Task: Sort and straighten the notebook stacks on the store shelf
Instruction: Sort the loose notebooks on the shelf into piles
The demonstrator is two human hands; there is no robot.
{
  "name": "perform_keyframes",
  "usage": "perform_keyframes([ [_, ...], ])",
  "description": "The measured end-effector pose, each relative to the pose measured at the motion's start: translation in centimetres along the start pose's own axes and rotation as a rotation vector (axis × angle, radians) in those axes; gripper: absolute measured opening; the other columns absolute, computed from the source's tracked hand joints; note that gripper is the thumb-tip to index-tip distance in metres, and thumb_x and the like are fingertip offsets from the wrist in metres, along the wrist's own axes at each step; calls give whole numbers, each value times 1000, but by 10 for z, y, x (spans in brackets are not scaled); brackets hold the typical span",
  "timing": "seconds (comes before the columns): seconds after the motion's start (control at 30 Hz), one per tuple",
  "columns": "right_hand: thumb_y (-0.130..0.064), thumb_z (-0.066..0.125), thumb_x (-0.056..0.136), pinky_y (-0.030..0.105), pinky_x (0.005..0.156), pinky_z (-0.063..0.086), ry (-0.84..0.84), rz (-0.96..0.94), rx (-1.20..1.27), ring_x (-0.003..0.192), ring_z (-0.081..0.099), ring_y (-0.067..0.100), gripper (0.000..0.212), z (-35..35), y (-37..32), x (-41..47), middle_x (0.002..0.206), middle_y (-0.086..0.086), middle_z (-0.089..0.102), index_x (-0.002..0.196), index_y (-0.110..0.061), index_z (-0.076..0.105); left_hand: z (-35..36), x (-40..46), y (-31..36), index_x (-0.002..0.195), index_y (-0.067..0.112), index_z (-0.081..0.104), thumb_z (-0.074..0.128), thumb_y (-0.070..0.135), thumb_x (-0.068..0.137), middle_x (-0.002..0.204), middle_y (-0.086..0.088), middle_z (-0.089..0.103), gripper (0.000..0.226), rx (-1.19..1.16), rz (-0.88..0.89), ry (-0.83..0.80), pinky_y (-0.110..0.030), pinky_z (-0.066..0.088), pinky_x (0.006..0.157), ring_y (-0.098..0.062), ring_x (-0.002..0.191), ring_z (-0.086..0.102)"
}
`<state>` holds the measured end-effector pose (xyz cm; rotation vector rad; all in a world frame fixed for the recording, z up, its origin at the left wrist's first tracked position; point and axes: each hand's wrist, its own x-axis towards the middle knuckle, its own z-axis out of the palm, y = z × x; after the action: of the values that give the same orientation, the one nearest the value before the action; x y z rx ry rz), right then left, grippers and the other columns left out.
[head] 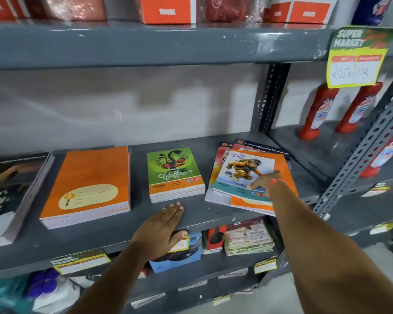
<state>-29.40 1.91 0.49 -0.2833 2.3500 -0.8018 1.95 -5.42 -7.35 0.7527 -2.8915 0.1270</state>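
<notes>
Four notebook stacks lie on the grey shelf (123, 227). At the far left sits a dark-covered stack (7, 191), then a squared orange stack (89, 184), then a neat green "Coffee" stack (175, 173). On the right a messy, fanned-out stack (241, 175) has a skater-cover notebook on top and overhangs the shelf's front edge. My right hand (264, 181) rests flat on that top cover, fingers spread. My left hand (162, 230) lies flat on the bare shelf just in front of the green stack, thumb hooked over the front edge.
A perforated upright post (359, 155) stands right of the messy stack. Red bottles (318, 112) stand on the neighbouring shelf under a yellow price sign (356, 57). Orange boxes (168, 10) fill the shelf above; boxed goods (247, 239) sit on the shelf below.
</notes>
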Motion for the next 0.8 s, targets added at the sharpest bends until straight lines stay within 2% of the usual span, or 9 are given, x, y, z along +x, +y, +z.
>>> perform_keyframes([
  [0.07,-24,93,46,49,102,45,-90,-45,96,125,49,37,91,-5,3,16,140,19,48,120,2,46,-1,-8,-8,116,8,67,5,51,95,118,-7,70,78,9,-29,0,-34,56,83,-18,105,69],
  [0.13,-8,76,73,38,82,59,-92,-77,330,101,64,36,26,-14,-1,17,118,26,60,83,0,53,-1,-14,-12,117,9,66,4,49,95,119,-7,70,78,19,-37,8,-34,56,85,-18,106,69],
  [0.17,-2,64,84,33,69,61,-102,-93,414,86,68,34,14,-20,-5,7,105,27,62,77,-1,52,-2,-14,-11,117,9,66,4,49,95,120,-7,69,77,17,-40,8,-33,55,86,-17,107,68],
  [0.27,-3,51,92,33,72,60,-162,-193,595,73,72,26,21,-29,-26,-17,91,26,72,71,-4,53,3,-15,-12,120,8,63,4,49,95,123,-7,67,76,11,-42,3,-34,54,88,-18,111,66],
  [0.37,-2,51,91,27,35,53,-282,-179,657,38,66,20,18,-14,-47,-37,56,14,70,73,-5,51,7,-14,-14,121,9,63,4,49,95,125,-8,66,76,2,-44,15,-35,55,88,-19,112,66],
  [0.57,0,59,85,50,72,54,-424,-213,466,62,61,31,12,68,-85,-63,73,17,63,77,0,51,5,-16,-12,119,12,65,1,48,94,122,-4,68,77,-9,-44,51,-32,54,89,-15,109,67],
  [0.63,-3,65,81,48,78,57,-430,-231,436,58,64,31,20,90,-87,-65,63,16,64,68,-2,49,7,-16,-13,120,12,64,2,48,94,123,-4,68,77,-20,-44,57,-32,53,90,-15,110,66],
  [0.7,-13,70,77,47,92,53,-369,-270,306,77,65,28,28,106,-88,-62,72,14,62,63,-7,47,8,-15,-13,121,12,63,2,49,94,124,-4,67,76,-41,-40,56,-32,53,90,-15,111,66],
  [0.8,-21,68,81,34,73,50,-68,-415,-31,86,57,25,31,115,-85,-64,87,12,59,63,-9,45,4,-15,-12,117,16,66,2,49,94,121,-1,69,76,-57,-33,47,-30,53,88,-12,108,67],
])
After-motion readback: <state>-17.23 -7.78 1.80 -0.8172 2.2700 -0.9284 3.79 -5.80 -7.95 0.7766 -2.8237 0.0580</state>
